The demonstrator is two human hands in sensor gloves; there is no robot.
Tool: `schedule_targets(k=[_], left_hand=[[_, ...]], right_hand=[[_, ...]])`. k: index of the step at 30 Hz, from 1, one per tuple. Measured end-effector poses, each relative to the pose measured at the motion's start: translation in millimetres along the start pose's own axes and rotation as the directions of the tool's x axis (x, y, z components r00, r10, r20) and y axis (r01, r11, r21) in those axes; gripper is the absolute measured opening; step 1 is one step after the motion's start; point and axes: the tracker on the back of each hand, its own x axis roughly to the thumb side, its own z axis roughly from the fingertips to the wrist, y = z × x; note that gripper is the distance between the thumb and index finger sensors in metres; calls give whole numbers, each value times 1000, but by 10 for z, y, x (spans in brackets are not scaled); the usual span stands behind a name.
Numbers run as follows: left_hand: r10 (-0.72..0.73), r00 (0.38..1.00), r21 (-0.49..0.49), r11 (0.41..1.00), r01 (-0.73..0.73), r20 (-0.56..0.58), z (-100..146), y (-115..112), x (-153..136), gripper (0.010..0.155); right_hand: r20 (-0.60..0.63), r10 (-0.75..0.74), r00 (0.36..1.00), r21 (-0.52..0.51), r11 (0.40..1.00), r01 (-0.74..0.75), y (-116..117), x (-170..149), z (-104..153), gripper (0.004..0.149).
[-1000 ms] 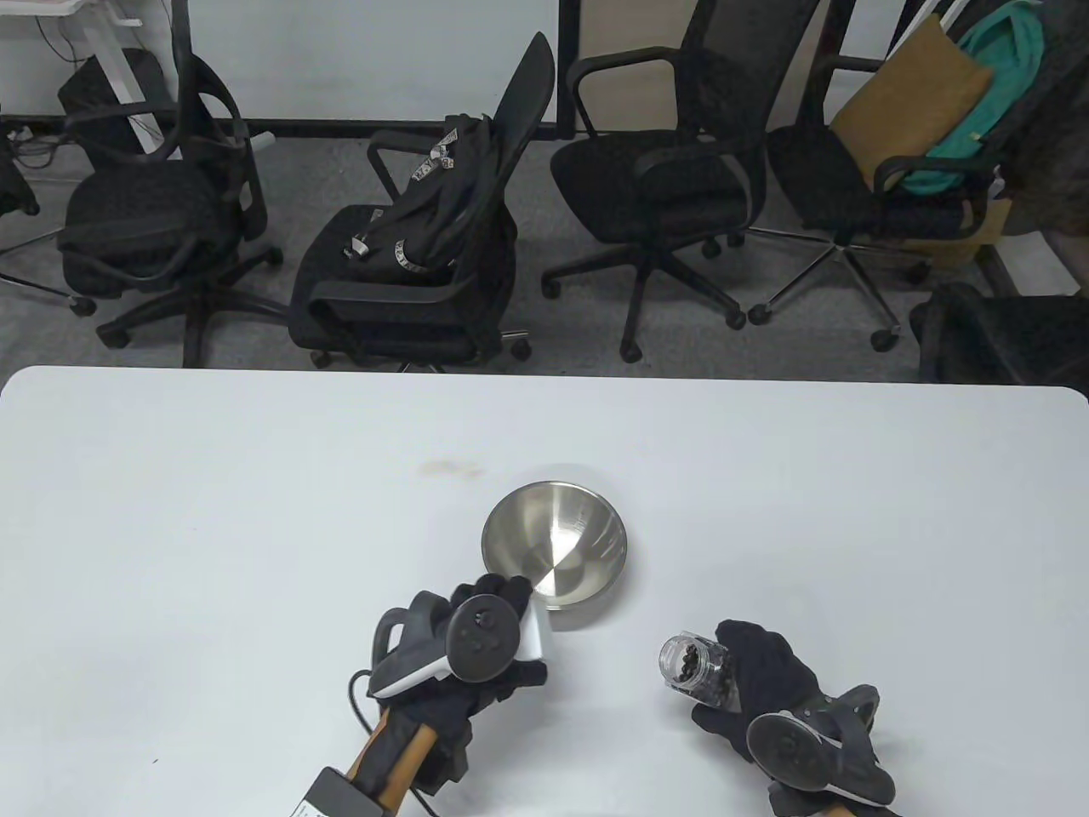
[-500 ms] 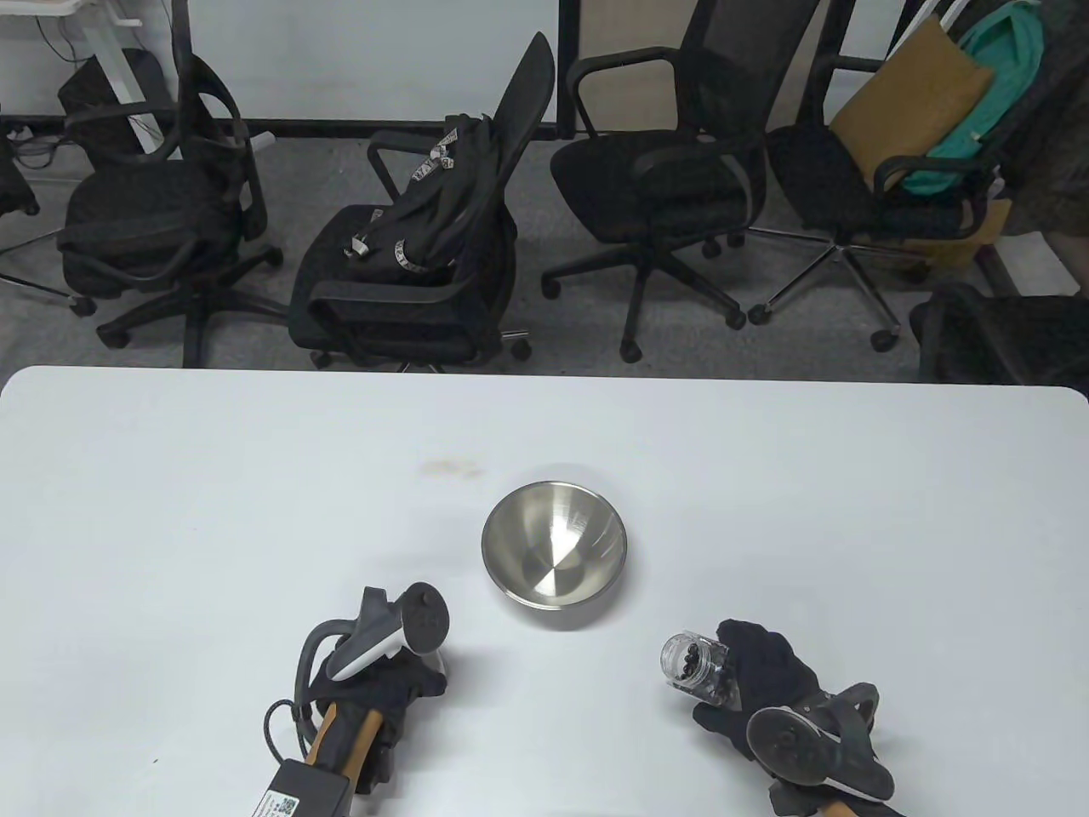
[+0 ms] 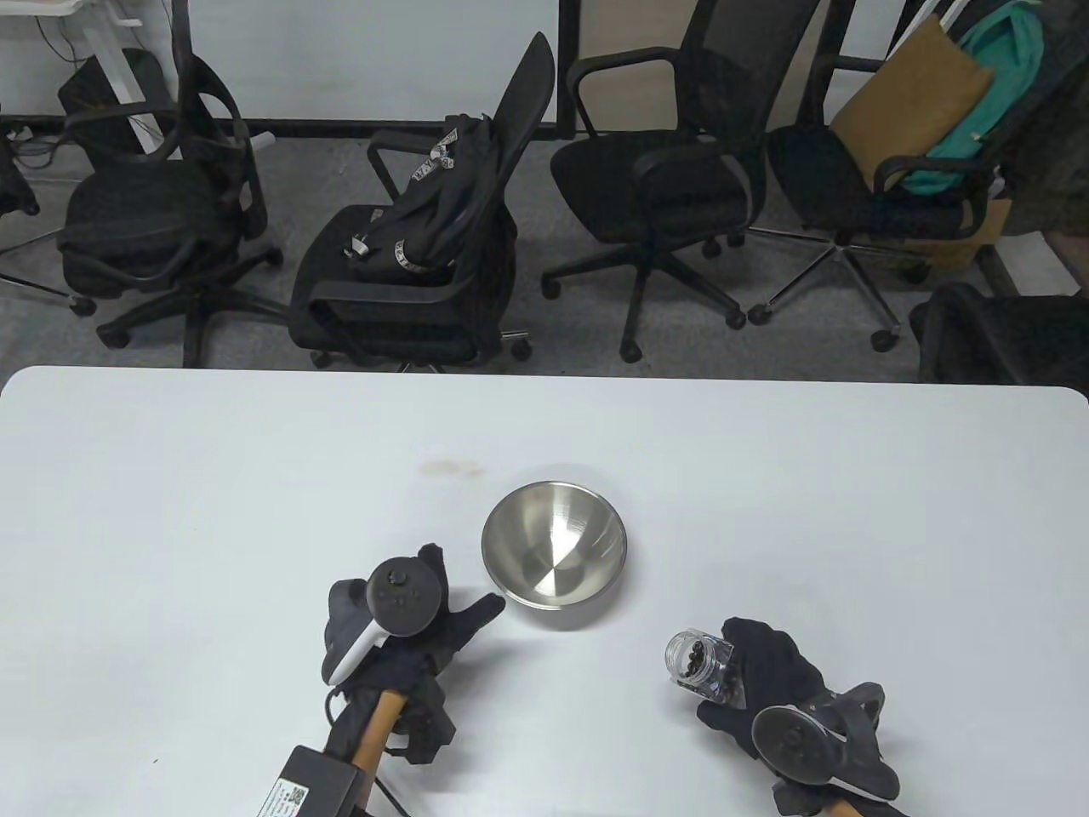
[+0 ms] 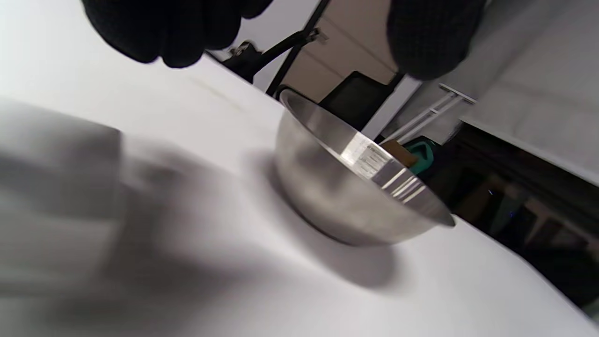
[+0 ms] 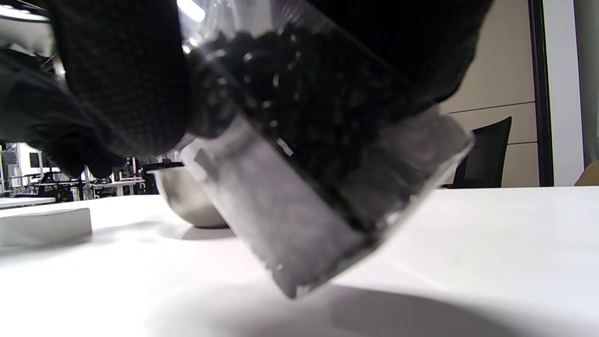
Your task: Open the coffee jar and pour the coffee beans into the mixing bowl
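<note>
The steel mixing bowl [image 3: 587, 528] stands empty mid-table; it also shows as bowl [image 4: 351, 187] and bowl [image 5: 187, 196]. My right hand [image 3: 738, 659] grips the clear coffee jar [image 3: 699, 665] low over the table right of the bowl. The jar is lidless, tilted, its mouth facing up-left, with dark beans [image 5: 299, 93] inside. My left hand [image 3: 459, 585] hovers just left of the bowl, fingers [image 4: 164, 28] spread, holding nothing. The white lid [image 5: 44, 227] lies flat on the table; the table view hides it under my left hand.
The white table [image 3: 213, 477] stretches wide to the left and behind the bowl. A faint brown stain [image 3: 447, 466] marks it behind the bowl. Several black office chairs [image 3: 425, 255] stand beyond the far edge.
My left hand carried the white lid away from the bowl, lowered it to the table, then opened and shifted back toward the bowl. My right hand and the jar barely moved.
</note>
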Motion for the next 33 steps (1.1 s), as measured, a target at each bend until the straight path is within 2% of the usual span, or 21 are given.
schedule_targets(k=[2,5,12,16,19,23,25,28,33], left_hand=[[80,989,-46,995,-87,-123,-217,-32,23,98],[136,964,-95,982,-161,-229,-458,-116,40,95],[133,907,-103,977,-188,-400,-788,-283,41,83],[128,889,-106,975,-193,-440,-882,-342,11,71],[154,878,-93,971,-218,-453,-915,-377,-30,56],[260,864,-71,945,-320,-431,-911,-380,-63,41],[311,857,-57,929,-364,-412,-893,-359,-60,43],[286,876,-60,941,-334,-388,-837,-302,-25,42],[265,921,-87,950,-300,-285,-659,-180,84,42]], right_hand=[[1,2,1000,5,1000,-2,0,2,0,95],[1,3,1000,7,1000,-3,-4,1,1,95],[-9,6,1000,2,1000,-5,-23,-28,1,96],[-13,4,1000,-4,1000,-4,-32,-40,-1,96],[-14,5,1000,-5,1000,-5,-35,-49,1,95],[-13,10,1000,-5,1000,-10,-41,-57,2,95],[-14,8,1000,-7,1000,-8,-44,-62,4,96],[-14,8,1000,-12,1000,-8,-53,-67,8,96],[-23,5,1000,-25,1000,-6,-89,-95,16,95]])
